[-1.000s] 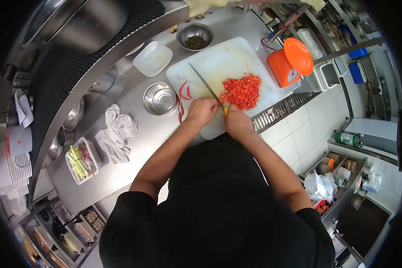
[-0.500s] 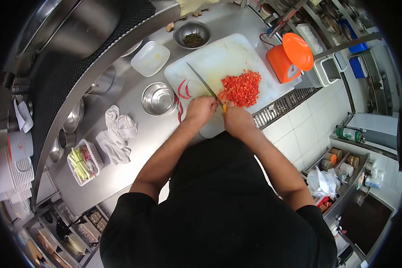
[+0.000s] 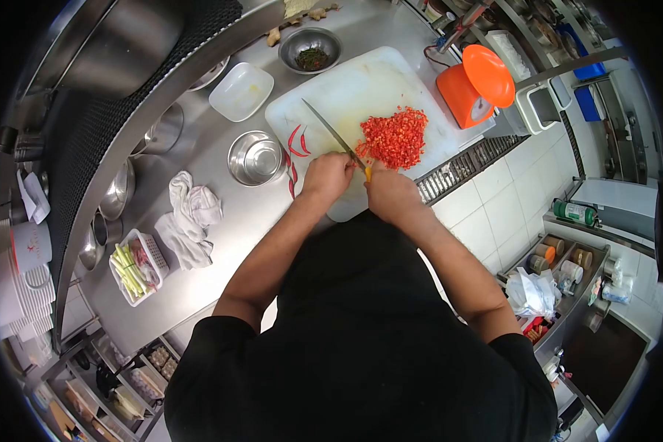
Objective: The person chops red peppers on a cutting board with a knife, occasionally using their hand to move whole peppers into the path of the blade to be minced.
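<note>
My right hand [image 3: 390,194] is closed round the yellow handle of a long knife [image 3: 327,128], whose blade points up and left over the white cutting board [image 3: 390,77]. Close beside the blade's handle end, my left hand [image 3: 328,176] has its fingers curled together; a bit of red shows at the fingertips, most likely chili. A heap of chopped red chili [image 3: 395,137] lies on the board to the right of the knife. Whole red chilies [image 3: 303,141] rest at the board's left side, near my left hand.
Left of the board stand a steel bowl [image 3: 257,158] and a white dish [image 3: 241,92]. Behind it is a bowl with dark green contents [image 3: 310,51]. An orange scale [image 3: 467,96] stands right. A cloth [image 3: 189,219] and a vegetable basket [image 3: 138,268] lie farther left.
The view has shifted slightly, so the board and bowls appear a little higher and farther left. Both hands stay near the knife handle, with little change in their pose.
</note>
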`<state>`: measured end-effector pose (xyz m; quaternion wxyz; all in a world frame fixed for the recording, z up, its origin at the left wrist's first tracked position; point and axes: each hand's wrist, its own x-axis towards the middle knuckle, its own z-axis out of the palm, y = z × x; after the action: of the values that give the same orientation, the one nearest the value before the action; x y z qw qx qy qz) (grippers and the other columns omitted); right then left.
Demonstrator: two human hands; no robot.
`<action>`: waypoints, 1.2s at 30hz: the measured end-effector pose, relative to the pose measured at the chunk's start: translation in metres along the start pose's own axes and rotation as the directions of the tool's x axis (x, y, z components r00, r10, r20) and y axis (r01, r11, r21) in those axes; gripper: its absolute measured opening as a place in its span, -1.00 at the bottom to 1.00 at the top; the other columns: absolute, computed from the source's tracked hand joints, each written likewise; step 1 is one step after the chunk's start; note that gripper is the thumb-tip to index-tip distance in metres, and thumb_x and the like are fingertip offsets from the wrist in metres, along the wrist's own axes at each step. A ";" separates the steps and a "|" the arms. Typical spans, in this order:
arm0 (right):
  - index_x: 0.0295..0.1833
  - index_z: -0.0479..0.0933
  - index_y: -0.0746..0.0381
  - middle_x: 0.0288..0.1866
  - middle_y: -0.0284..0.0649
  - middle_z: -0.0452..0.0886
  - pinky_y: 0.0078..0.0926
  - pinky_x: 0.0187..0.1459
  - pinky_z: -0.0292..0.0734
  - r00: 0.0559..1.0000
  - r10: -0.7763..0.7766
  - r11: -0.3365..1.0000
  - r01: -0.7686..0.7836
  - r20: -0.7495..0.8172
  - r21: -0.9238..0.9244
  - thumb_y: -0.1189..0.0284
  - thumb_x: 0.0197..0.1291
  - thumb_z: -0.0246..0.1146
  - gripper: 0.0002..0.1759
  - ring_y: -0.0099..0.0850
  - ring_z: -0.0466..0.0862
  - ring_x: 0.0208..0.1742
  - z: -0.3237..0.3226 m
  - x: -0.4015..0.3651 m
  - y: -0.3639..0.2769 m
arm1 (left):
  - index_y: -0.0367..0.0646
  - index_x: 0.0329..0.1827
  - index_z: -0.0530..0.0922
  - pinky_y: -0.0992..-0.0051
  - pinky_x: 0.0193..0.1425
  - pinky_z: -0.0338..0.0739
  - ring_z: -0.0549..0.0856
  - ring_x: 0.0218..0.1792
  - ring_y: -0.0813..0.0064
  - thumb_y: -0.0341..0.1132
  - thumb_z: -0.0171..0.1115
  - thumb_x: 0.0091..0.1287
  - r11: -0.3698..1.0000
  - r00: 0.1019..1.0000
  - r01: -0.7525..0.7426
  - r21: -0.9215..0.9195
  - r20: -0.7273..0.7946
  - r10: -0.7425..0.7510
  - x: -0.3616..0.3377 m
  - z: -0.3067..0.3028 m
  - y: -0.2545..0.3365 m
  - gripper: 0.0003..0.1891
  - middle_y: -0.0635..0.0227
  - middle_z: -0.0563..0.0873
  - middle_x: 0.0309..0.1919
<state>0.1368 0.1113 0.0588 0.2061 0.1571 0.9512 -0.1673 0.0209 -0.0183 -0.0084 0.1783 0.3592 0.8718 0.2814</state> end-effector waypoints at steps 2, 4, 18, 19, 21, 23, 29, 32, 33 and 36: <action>0.12 0.42 0.42 -0.16 0.12 0.80 -0.08 -0.03 0.76 1.000 0.019 1.000 -0.019 -0.004 0.024 0.27 0.51 0.22 -0.61 0.03 0.85 -0.07 0.008 0.003 0.001 | -0.15 -0.16 0.79 0.08 0.00 0.71 0.82 -0.19 -0.01 -0.31 0.37 0.35 1.000 1.000 0.022 -0.004 0.013 -0.022 0.000 0.001 -0.001 -0.86 0.07 0.83 -0.23; 0.14 0.42 0.43 -0.15 0.13 0.80 -0.06 -0.01 0.75 0.998 0.062 0.997 -0.062 -0.005 0.050 0.28 0.51 0.22 -0.60 0.04 0.85 -0.06 0.019 0.010 0.000 | -0.16 -0.19 0.77 0.04 -0.01 0.71 0.81 -0.19 -0.07 -0.29 0.35 0.37 1.000 1.000 -0.004 -0.024 0.003 0.004 -0.001 0.001 -0.002 -0.86 0.04 0.82 -0.24; 0.13 0.45 0.44 -0.09 0.17 0.79 -0.06 0.04 0.73 0.998 0.067 0.994 -0.067 0.002 0.091 0.24 0.50 0.23 -0.58 0.04 0.83 0.00 0.017 0.008 0.000 | -0.14 -0.18 0.76 0.04 -0.02 0.70 0.80 -0.18 -0.04 -0.27 0.33 0.38 0.999 0.999 0.024 -0.028 0.043 -0.023 0.000 0.001 -0.003 -0.85 0.08 0.82 -0.27; 0.13 0.45 0.44 -0.09 0.17 0.79 -0.06 0.04 0.73 0.997 0.080 0.992 -0.080 0.004 0.101 0.24 0.50 0.23 -0.57 0.04 0.83 0.00 0.017 0.010 0.000 | -0.14 -0.19 0.76 0.04 -0.02 0.70 0.80 -0.19 -0.04 -0.27 0.33 0.38 0.999 0.998 0.026 -0.027 0.050 -0.025 0.000 0.000 -0.002 -0.85 0.09 0.82 -0.27; 0.14 0.45 0.43 -0.09 0.17 0.79 -0.04 0.05 0.72 0.997 0.070 0.991 -0.073 0.023 0.117 0.21 0.50 0.24 -0.56 0.05 0.83 0.01 0.014 0.012 0.002 | -0.13 -0.20 0.75 0.04 -0.03 0.71 0.81 -0.19 -0.03 -0.27 0.33 0.37 1.000 0.999 0.022 -0.014 0.048 -0.021 -0.002 -0.001 -0.002 -0.86 0.10 0.82 -0.27; 0.15 0.45 0.41 -0.10 0.17 0.79 -0.01 0.06 0.71 0.997 0.070 0.985 -0.073 0.022 0.156 0.19 0.50 0.24 -0.54 0.07 0.82 0.01 0.012 0.011 0.009 | -0.12 -0.22 0.75 0.05 -0.03 0.71 0.81 -0.19 -0.02 -0.27 0.33 0.35 1.000 1.000 -0.002 0.008 0.024 0.002 -0.001 0.001 -0.001 -0.87 0.11 0.82 -0.26; 0.16 0.44 0.37 -0.12 0.19 0.77 0.08 0.07 0.66 0.993 0.114 0.973 -0.105 -0.029 0.207 0.17 0.48 0.25 -0.53 0.15 0.79 0.00 0.015 0.002 0.034 | -0.14 -0.29 0.70 0.05 -0.12 0.71 0.82 -0.30 0.01 -0.26 0.36 0.25 0.987 0.997 0.008 0.161 -0.075 0.004 0.003 0.014 0.006 -0.86 0.09 0.81 -0.35; 0.13 0.44 0.37 -0.13 0.22 0.76 0.12 0.04 0.66 0.987 0.118 0.969 -0.090 -0.111 0.229 0.16 0.47 0.26 -0.54 0.17 0.79 -0.03 0.025 0.002 0.047 | -0.16 -0.30 0.69 0.05 -0.11 0.71 0.82 -0.30 0.01 -0.27 0.33 0.24 0.987 0.998 0.040 0.158 -0.053 -0.032 0.010 0.009 0.006 -0.85 0.08 0.82 -0.37; 0.13 0.44 0.37 -0.14 0.22 0.76 0.12 0.03 0.65 0.987 0.117 0.968 -0.088 -0.112 0.234 0.16 0.47 0.26 -0.54 0.18 0.79 -0.03 0.025 0.000 0.047 | -0.17 -0.30 0.69 0.05 -0.11 0.71 0.82 -0.30 0.00 -0.27 0.33 0.24 0.990 0.998 0.044 0.137 -0.045 -0.039 0.014 0.007 0.006 -0.85 0.08 0.82 -0.37; 0.13 0.44 0.37 -0.16 0.22 0.76 0.15 0.00 0.65 0.985 0.112 0.967 -0.078 -0.128 0.241 0.15 0.48 0.25 -0.54 0.19 0.79 -0.07 0.026 -0.003 0.048 | -0.13 -0.27 0.73 0.08 -0.09 0.72 0.83 -0.29 0.02 -0.21 0.36 0.25 0.986 0.990 0.109 0.123 -0.108 -0.096 0.039 -0.013 0.006 -0.83 0.11 0.83 -0.36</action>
<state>0.1655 0.1435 0.0259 0.1263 0.2372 0.9283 -0.2570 -0.0090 0.0093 0.0013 0.1247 0.3097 0.9134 0.2330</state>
